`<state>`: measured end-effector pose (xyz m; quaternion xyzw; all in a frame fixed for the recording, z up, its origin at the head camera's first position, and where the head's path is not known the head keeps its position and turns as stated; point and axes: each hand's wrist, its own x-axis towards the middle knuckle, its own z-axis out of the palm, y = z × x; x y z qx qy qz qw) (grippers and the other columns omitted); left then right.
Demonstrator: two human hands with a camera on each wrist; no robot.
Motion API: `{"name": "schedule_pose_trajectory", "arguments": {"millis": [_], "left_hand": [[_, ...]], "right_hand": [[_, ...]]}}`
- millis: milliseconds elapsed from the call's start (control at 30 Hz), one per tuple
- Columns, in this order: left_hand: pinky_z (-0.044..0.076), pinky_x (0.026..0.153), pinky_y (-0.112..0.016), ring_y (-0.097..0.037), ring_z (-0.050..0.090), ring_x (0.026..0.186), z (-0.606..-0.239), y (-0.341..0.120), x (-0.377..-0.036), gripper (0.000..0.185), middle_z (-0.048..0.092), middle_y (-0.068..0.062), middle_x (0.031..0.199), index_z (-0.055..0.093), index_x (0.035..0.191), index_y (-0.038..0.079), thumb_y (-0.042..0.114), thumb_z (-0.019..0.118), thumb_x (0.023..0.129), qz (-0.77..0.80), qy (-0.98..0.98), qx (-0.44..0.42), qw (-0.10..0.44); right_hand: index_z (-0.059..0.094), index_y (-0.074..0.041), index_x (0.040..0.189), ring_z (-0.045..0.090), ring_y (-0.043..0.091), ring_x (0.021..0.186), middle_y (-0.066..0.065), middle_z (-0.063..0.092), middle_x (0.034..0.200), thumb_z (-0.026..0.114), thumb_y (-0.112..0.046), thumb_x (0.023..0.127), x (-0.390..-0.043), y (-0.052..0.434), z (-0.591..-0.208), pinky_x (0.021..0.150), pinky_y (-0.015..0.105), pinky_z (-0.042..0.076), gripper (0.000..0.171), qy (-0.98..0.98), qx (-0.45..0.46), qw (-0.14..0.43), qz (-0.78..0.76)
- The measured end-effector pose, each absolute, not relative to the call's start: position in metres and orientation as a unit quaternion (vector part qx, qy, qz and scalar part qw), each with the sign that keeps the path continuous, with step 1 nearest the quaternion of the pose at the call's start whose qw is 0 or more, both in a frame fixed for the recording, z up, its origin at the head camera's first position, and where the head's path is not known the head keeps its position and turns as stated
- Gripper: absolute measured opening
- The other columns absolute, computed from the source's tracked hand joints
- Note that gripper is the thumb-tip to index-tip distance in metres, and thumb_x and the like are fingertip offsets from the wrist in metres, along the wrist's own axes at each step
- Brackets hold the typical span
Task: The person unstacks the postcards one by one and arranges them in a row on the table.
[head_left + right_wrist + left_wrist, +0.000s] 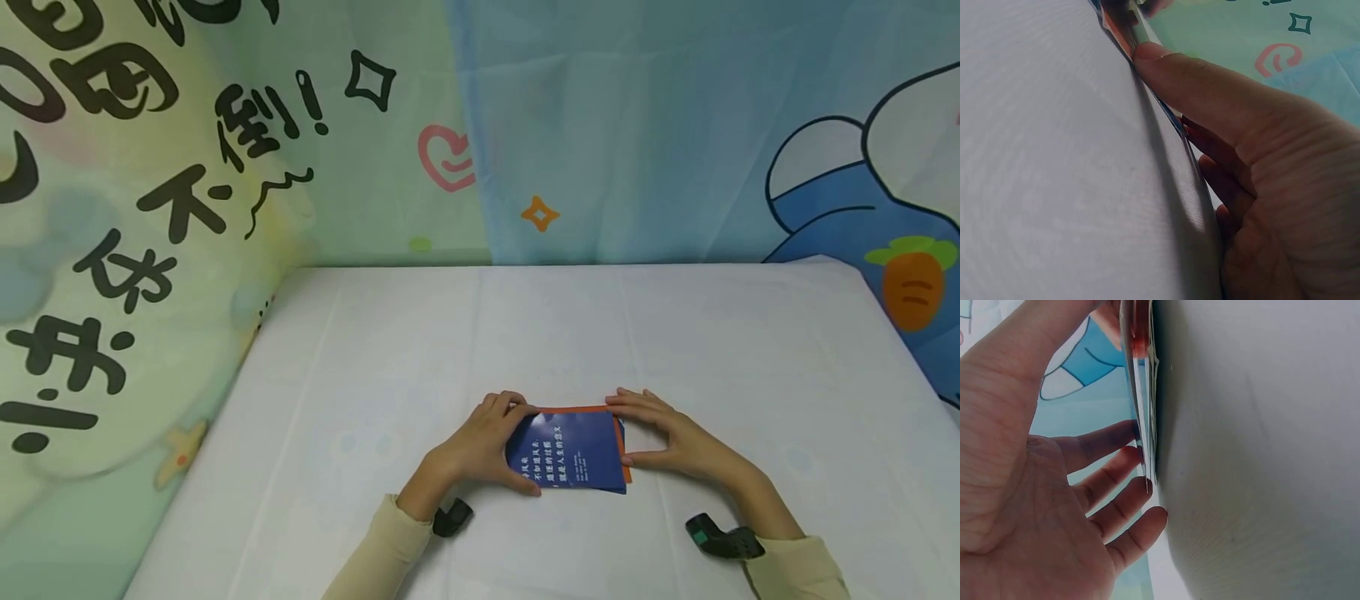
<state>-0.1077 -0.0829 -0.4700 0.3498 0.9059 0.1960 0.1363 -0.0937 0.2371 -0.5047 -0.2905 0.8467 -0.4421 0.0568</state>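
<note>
A small stack of postcards (588, 454) lies on the white table, with a dark blue card bearing white writing on top. Orange card edges (573, 409) peek out behind it and at the right side, so the pile is slightly uneven. My left hand (483, 442) holds its left end, fingers at the far corner and thumb at the near edge. At the right end, my right hand (678, 437) grips with fingers at the far corner and thumb against the side. The left wrist view shows the thin cards (1147, 412) edge-on near the fingertips. The right thumb (1204, 81) touches the pile's edge.
The white tabletop (450, 333) extends around the hands. A printed cloth (637, 125) hangs along the back and left, with cartoon figures and black lettering. Dark wrist cameras (723, 537) sit under both forearms, beside beige sleeves (382, 542).
</note>
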Motion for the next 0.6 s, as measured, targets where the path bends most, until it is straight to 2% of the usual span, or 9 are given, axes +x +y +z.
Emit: {"name": "schedule_pose_trajectory", "arguments": {"millis": [267, 600], "left_hand": [[0.032, 0.107, -0.037, -0.022, 0.037, 0.123, -0.4699, -0.0851, -0.1100, 0.103, 0.042, -0.003, 0.136, 0.041, 0.145, 0.014, 0.055, 0.086, 0.062, 0.204, 0.907, 0.347, 0.124], [0.034, 0.105, -0.036, -0.018, 0.040, 0.121, -0.4720, -0.0881, -0.1143, 0.102, 0.042, -0.002, 0.136, 0.041, 0.145, 0.016, 0.059, 0.084, 0.063, 0.228, 0.909, 0.329, 0.114]], "right_hand": [[0.058, -0.006, 0.133, 0.018, -0.008, 0.141, 0.011, 0.047, 0.146, 0.082, -0.022, 0.078, -0.0931, 0.2387, -0.5049, 0.111, 0.009, 0.004, 0.062, 0.840, -0.311, 0.042, -0.442], [0.058, -0.008, 0.134, 0.014, -0.010, 0.141, 0.018, 0.046, 0.145, 0.080, -0.023, 0.080, -0.0917, 0.2388, -0.5046, 0.110, 0.008, 0.003, 0.059, 0.849, -0.300, 0.050, -0.432]]}}
